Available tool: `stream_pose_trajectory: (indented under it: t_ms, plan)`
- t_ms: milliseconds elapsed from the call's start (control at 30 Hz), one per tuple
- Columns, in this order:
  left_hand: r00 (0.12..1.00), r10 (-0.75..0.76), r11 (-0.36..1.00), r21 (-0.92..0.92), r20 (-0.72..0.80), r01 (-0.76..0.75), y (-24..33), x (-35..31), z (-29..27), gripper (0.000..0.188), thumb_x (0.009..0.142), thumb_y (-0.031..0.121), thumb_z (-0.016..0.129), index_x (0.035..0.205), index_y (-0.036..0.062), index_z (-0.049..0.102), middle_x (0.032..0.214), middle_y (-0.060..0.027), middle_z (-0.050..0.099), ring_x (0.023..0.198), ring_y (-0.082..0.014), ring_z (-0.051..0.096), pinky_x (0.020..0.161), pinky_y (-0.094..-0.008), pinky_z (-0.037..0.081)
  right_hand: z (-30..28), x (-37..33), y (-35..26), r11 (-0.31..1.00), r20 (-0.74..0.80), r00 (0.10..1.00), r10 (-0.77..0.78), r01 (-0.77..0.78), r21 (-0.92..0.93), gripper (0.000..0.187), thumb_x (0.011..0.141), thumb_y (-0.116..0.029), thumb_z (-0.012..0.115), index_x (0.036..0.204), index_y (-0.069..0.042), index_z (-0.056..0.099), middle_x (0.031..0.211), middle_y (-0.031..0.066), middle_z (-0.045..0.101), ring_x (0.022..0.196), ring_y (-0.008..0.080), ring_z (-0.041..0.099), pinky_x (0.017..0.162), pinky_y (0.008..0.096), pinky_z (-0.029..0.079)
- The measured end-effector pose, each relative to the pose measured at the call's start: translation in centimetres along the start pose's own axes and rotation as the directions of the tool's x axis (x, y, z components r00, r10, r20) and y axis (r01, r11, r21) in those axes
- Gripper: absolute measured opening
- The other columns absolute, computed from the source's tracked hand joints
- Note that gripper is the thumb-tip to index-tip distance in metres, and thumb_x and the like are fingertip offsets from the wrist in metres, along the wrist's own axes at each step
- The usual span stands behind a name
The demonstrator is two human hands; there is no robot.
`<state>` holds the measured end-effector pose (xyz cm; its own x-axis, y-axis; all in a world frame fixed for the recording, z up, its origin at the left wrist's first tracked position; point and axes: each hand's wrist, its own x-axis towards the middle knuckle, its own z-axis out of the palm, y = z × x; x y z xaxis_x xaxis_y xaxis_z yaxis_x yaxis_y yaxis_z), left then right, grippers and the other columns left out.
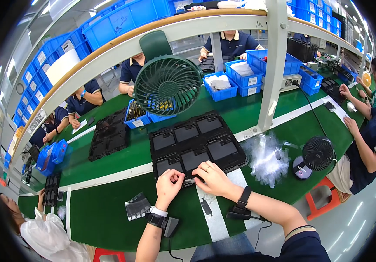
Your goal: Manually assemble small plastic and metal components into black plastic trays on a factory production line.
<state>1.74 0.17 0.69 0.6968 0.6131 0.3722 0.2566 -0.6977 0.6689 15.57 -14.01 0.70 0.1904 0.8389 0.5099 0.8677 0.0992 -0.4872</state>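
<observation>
A black plastic tray (180, 145) with several compartments lies in front of me, a flat dark panel (195, 160) in each one I can make out. At its near edge, my left hand (169, 187) has its fingers curled and pinched together. My right hand (216, 178) is just to the right, with bent fingers closed at the same edge. Whatever either hand pinches is too small or hidden. Left of my left wrist lies a sheet of dark strips with clear film (137, 206). A small black piece (206, 208) rests on the white strip below my right hand.
Clear film scraps (266, 160) are heaped right of the tray, near a small black fan (318, 153). A green fan (168, 86) hangs from the shelf beam over the far side. Another black tray (108, 134), blue bins (220, 87) and several co-workers surround the green table.
</observation>
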Motion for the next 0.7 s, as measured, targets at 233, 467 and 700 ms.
stream_pose_trajectory:
  t_ms: [233,467,700]
  plan:
    - [0.995,-0.051,0.948,-0.318,-0.088,0.020,-0.9,0.4,0.0,0.013,0.084,0.009,0.070,0.076,0.0010,0.064,0.061,0.0048,0.051,0.055,-0.0017,0.041,0.050,-0.0196,0.033,0.5,1.0,0.7,0.955,-0.035,0.987,0.155,-0.140,0.262,0.015,0.084,-0.016,0.064,0.093,-0.004,0.059,0.059,0.0073,0.053,0.058,0.0247,0.057,0.057,0.0376,0.046]
    - [0.968,0.060,0.751,-0.649,0.246,0.119,2.7,0.9,-0.5,0.020,0.096,0.014,0.059,0.082,-0.0003,0.060,0.076,0.0025,0.059,0.073,-0.0028,0.052,0.067,-0.0197,0.042,0.6,2.6,0.0,0.911,-0.039,0.945,0.324,-0.300,0.283,0.022,0.086,-0.024,0.061,0.076,-0.004,0.060,0.059,0.0124,0.060,0.056,0.0305,0.062,0.053,0.0402,0.047]
    - [0.988,0.100,0.724,-0.690,0.121,0.012,0.5,0.7,3.8,0.032,0.095,0.018,0.060,0.067,0.0043,0.051,0.061,0.0093,0.039,0.058,-0.0007,0.030,0.050,-0.0225,0.023,1.3,1.8,0.4,0.991,-0.082,0.992,0.101,-0.093,0.095,0.023,0.082,-0.025,0.063,0.071,-0.006,0.062,0.058,0.0121,0.059,0.057,0.0327,0.062,0.053,0.0403,0.048]
